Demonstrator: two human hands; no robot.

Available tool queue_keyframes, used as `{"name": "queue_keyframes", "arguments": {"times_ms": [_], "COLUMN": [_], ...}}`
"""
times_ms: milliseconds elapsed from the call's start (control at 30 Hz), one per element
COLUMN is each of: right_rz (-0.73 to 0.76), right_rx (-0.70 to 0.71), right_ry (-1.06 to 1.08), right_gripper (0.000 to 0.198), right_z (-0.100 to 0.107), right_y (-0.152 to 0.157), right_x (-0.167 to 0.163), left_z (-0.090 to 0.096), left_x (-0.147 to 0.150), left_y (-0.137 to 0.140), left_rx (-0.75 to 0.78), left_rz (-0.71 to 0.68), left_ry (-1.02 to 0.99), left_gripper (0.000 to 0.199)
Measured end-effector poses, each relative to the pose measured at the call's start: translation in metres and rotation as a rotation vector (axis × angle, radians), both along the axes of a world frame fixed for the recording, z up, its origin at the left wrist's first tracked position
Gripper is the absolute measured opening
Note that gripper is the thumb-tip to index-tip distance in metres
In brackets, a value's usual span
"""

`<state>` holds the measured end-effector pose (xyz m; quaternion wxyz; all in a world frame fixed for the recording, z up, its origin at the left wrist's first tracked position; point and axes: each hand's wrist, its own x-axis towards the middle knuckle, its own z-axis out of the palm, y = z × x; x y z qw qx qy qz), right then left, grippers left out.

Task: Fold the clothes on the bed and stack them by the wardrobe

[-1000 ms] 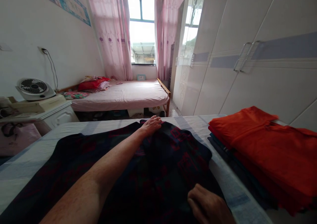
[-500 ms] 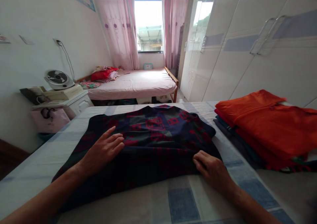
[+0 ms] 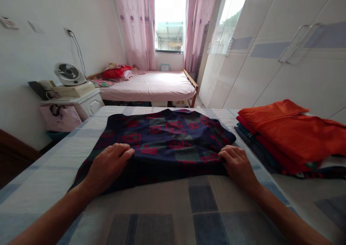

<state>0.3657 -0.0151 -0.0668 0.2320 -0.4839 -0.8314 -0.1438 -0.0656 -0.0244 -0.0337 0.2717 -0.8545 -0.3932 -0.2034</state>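
Observation:
A dark navy garment (image 3: pixel 173 136) with red and grey-green patterns lies spread on the bed (image 3: pixel 151 209) in front of me; its exact kind is hard to make out. My left hand (image 3: pixel 110 165) is closed on the fabric at the left of its near part. At the right side, my right hand (image 3: pixel 236 162) pinches the same garment with curled fingers. Between the two hands the cloth is drawn into a raised ridge, and its near side below that is in shadow.
A stack of folded clothes (image 3: pixel 281 133), orange on top, sits to the right on the bed. Beyond stand a second bed (image 3: pixel 154 84) with pink bedding and a white wardrobe (image 3: pixel 283 71). A fan (image 3: pixel 69 74) rests on a cabinet (image 3: pixel 90 102) at the left.
My left hand has gone from open fingers to a closed grip on the garment. My right hand has shifted slightly up and right. The garment's near edge has moved away from me.

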Motion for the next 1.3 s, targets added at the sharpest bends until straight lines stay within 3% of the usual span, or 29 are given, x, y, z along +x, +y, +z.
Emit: {"name": "queue_keyframes", "arguments": {"times_ms": [133, 300, 467, 633, 733, 833, 967, 1033, 1167, 1300], "right_rz": [-0.010, -0.089, 0.019, 0.066, 0.083, 0.100, 0.032, -0.005, -0.022, -0.017], "right_rx": [-0.116, -0.083, -0.192, -0.179, -0.184, -0.190, -0.204, -0.210, -0.250, -0.271], "right_ry": [0.012, 0.152, 0.091, 0.109, 0.130, 0.193, 0.329, 0.337, 0.310, 0.305], "right_gripper": [0.018, 0.016, 0.022, 0.022, 0.028, 0.030, 0.017, 0.013, 0.009, 0.011], "right_z": [-0.004, -0.001, -0.009, -0.015, -0.013, -0.006, -0.002, -0.007, -0.019, -0.023], "right_y": [0.005, 0.012, 0.002, -0.003, -0.006, -0.009, -0.010, -0.008, -0.010, -0.016], "right_x": [0.001, 0.000, 0.007, 0.014, 0.017, 0.014, -0.003, -0.011, -0.021, -0.023], "left_z": [-0.018, -0.020, -0.029, -0.037, -0.034, -0.014, 0.020, 0.024, 0.004, -0.019], "left_x": [-0.002, -0.007, -0.009, -0.013, -0.025, -0.026, 0.020, 0.059, 0.128, 0.159], "left_y": [-0.017, -0.014, -0.017, -0.023, -0.024, -0.018, 0.010, 0.034, 0.083, 0.113], "left_rx": [-0.123, 0.026, -0.037, -0.112, -0.207, -0.353, -0.564, -0.660, -0.709, -0.728], "left_rz": [-0.077, 0.051, 0.014, 0.026, 0.059, 0.079, 0.072, 0.027, -0.016, -0.027], "left_ry": [0.027, 0.038, 0.116, 0.074, 0.079, 0.017, -0.182, -0.234, -0.218, -0.190], "left_gripper": [0.025, 0.026, 0.028, 0.035, 0.047, 0.048, 0.036, 0.032, 0.029, 0.013]}}
